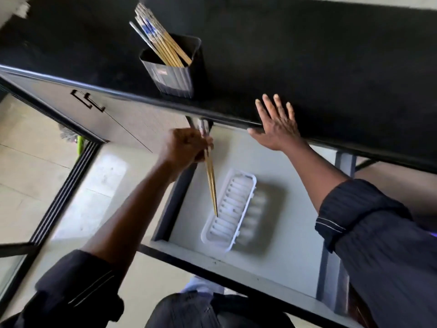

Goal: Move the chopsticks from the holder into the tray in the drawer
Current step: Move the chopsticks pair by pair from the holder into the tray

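Two chopsticks (211, 183) are gripped in the left hand (185, 147), tips over the white tray (236, 204) in the drawer (283, 233). Other chopsticks (156, 36) are stood in the holder (170, 76). The right hand (277, 126) is laid flat, fingers spread, on the countertop (319, 55).

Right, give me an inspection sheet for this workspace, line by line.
Surface: black countertop, with open grey drawer below its edge.
Job's things: dark ribbed holder with wooden chopsticks leaning in it; white ribbed plastic tray in the drawer, no chopsticks lying in it.
Clutter: nothing seen.
Hands: left hand grips a pair of chopsticks, tips down over the tray; right hand flat on the countertop edge.
Cables: nothing seen.
Surroundings: pale tiled floor; grey cabinet door.
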